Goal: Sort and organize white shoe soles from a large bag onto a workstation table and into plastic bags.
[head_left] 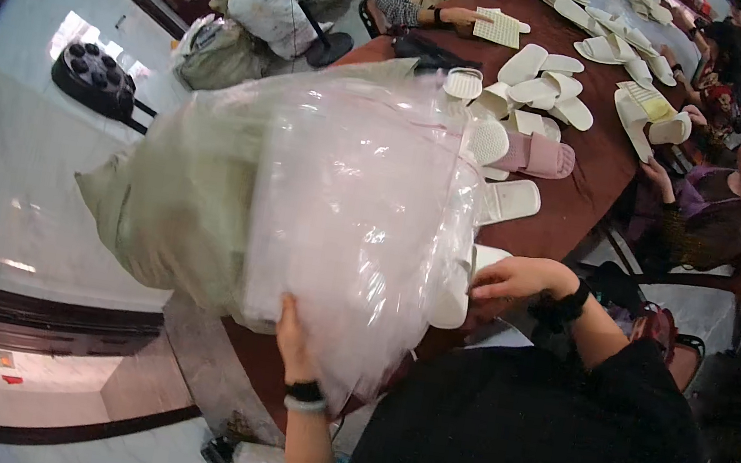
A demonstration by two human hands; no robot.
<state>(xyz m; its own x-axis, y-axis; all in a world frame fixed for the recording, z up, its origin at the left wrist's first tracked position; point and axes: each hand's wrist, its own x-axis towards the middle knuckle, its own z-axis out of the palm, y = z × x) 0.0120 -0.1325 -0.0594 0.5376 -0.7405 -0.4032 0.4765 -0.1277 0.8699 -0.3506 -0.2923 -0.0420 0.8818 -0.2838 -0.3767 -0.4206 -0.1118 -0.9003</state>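
- Setting: a long dark reddish-brown table (586,197) runs from the near centre to the far right, over a pale tiled floor (11,139).
- Main item: a large clear crinkled plastic bag (353,219), bulging with pale contents, stands at the near left end of the table; a dull green woven sack (175,193) lies against its left side.
- Left hand (291,335): pressed flat against the lower near face of the bag, fingers up; a dark band with a pale bead bracelet sits on the wrist.
- Right hand (517,277): fingers curled loosely at the bag's right edge, touching a white foam slipper (457,292) that protrudes there; whether it grips the slipper cannot be told.
- Table surface: cream flat slippers (546,81) scattered far of the bag, with one pink slipper (540,156) among them.
- Other people: seated along the far end and right side, hands on slippers.
- Floor, far left: a black round tray with cups (96,78).
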